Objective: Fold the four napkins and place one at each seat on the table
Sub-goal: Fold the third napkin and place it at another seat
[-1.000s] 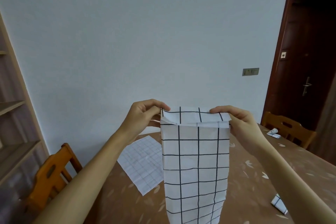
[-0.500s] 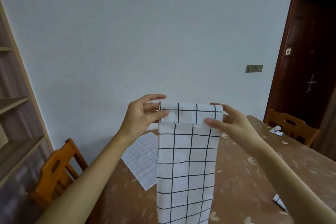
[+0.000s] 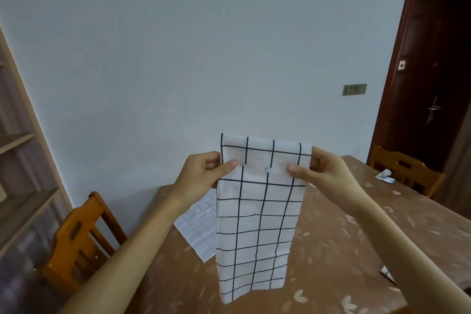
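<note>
pale grey-blue wall (image 3: 178, 58) fills the space behind and above the grip. a brown, leaf-printed tabletop (image 3: 318, 250) spreads below the grip and off to its right. a dark door (image 3: 433, 71) stands far right of the grip, a light wooden shelf unit (image 3: 15, 160) far left. a left chair (image 3: 76, 237) sits at the tabletop's edge, below and left of the grip; a right chair (image 3: 405, 168) stands at the far side, right of the grip. a checked napkin (image 3: 254, 224), white with a black grid, hangs straight down from the grip as a long narrow strip, its top band folded over on the near side; whether its bottom end touches the tabletop cannot be told. a flat napkin (image 3: 198, 227) lies spread on the tabletop behind the strip, below and left of the grip. the left hand (image 3: 204, 173) pinches the strip's upper left corner, thumb in front, fingers curled behind; the right hand (image 3: 323, 171) pinches the upper right corner likewise, so each grip is closed on the cloth. a far folded napkin (image 3: 385, 176) lies on the tabletop by the right chair. a near folded napkin (image 3: 388, 273) shows partly under the right forearm, low and right of the grip.
</note>
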### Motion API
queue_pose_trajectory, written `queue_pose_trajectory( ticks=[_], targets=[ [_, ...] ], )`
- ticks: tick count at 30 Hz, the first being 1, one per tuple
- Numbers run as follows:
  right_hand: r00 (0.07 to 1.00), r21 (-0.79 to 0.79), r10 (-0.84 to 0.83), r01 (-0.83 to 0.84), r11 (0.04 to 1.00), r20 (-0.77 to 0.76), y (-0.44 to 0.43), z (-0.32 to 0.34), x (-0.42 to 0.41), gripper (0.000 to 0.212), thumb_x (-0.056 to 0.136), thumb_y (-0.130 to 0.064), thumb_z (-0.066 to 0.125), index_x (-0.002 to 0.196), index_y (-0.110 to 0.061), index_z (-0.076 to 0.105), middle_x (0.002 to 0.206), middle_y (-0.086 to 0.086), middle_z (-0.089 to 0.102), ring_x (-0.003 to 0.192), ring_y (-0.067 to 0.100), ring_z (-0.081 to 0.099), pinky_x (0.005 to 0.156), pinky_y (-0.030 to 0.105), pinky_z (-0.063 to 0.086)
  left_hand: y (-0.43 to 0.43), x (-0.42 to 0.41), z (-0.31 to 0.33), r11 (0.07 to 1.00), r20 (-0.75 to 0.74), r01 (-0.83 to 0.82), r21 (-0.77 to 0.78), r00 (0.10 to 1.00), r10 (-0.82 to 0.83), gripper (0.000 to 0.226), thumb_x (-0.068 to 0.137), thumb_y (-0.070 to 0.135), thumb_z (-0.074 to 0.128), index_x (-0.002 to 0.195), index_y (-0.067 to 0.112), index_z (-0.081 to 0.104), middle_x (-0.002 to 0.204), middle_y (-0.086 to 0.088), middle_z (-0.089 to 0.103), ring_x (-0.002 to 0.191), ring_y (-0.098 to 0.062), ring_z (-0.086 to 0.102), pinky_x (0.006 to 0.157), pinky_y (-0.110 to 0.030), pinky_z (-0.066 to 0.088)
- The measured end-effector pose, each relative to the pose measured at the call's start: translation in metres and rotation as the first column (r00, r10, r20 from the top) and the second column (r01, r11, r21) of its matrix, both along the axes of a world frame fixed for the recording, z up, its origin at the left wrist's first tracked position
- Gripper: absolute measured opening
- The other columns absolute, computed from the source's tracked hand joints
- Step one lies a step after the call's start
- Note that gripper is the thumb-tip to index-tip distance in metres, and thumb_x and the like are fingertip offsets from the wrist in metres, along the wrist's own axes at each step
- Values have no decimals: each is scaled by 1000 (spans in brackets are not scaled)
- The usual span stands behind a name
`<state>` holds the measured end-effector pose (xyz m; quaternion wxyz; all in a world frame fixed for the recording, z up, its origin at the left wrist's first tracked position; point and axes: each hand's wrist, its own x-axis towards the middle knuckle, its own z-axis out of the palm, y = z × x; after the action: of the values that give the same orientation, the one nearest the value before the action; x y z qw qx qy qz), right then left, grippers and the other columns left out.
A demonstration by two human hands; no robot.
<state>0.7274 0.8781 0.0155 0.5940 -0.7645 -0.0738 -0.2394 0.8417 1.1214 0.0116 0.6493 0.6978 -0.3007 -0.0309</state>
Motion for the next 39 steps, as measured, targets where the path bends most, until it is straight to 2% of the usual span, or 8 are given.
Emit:
queue_pose_trajectory(
  ticks=[5,9,18,23,28,32,36,39],
  targets=[
    [997,-7,-66,66,998,42,-4,-4,6,19,86,-4,74,103,-11,76,93,-4,80,90,9,75,73,13,54,1,0,1,998,-28,28,63,999,-27,22,95,20,67,108,2,70,96,-18,78,91,-36,75,79,-42,63],
    [987,-44,-103,109,993,126,-7,-3,10,14,86,-4,74,96,-13,78,91,2,79,82,5,72,73,13,53,5,0,3,989,-81,113,97,991,-105,20,98,16,63,118,15,69,98,-14,79,84,-30,76,65,-29,59],
    [975,-244,10,46,969,223,-12,-11,16,46,80,15,61,86,-27,80,109,-6,74,106,18,68,75,26,51,13,2,7,986,-300,148,-79,940,-165,44,102,10,35,88,14,76,82,-1,69,68,-15,61,64,-25,50],
    [981,-350,38,31,936,190,-11,-17,17,61,83,21,46,85,-29,81,120,-10,71,101,39,67,81,56,51,13,3,7,998,-229,17,-57,973,-30,10,93,16,67,89,16,76,79,0,66,75,-18,59,72,-31,50],
    [976,-221,-44,92,971,214,-13,-20,16,64,89,22,47,76,-32,79,107,-15,75,105,11,69,81,35,51,16,2,4,998,-151,10,-68,988,-20,23,84,5,77,102,20,75,84,0,68,79,-17,64,83,-45,53],
    [968,-54,-148,162,985,204,-12,-9,10,47,96,11,40,102,-20,75,105,-3,77,105,13,69,90,29,52,14,1,2,997,-8,-53,-50,999,53,32,84,9,80,110,27,74,72,-1,58,71,-22,54,69,-35,48],
    [937,-527,-209,333,782,282,3,9,8,33,103,-40,47,118,-21,69,114,-12,70,107,1,61,92,25,47,1,-8,4,999,154,-48,-12,987,50,32,82,7,81,109,21,73,65,-20,40,62,-27,33,55,-23,38],
    [935,-721,-154,345,601,319,27,10,21,47,101,-53,39,109,-18,69,99,-5,70,87,14,62,81,31,46,-13,-19,6,998,200,-55,-17,978,57,25,81,5,82,103,12,73,58,12,57,57,-21,42,55,-20,44]
  ],
)
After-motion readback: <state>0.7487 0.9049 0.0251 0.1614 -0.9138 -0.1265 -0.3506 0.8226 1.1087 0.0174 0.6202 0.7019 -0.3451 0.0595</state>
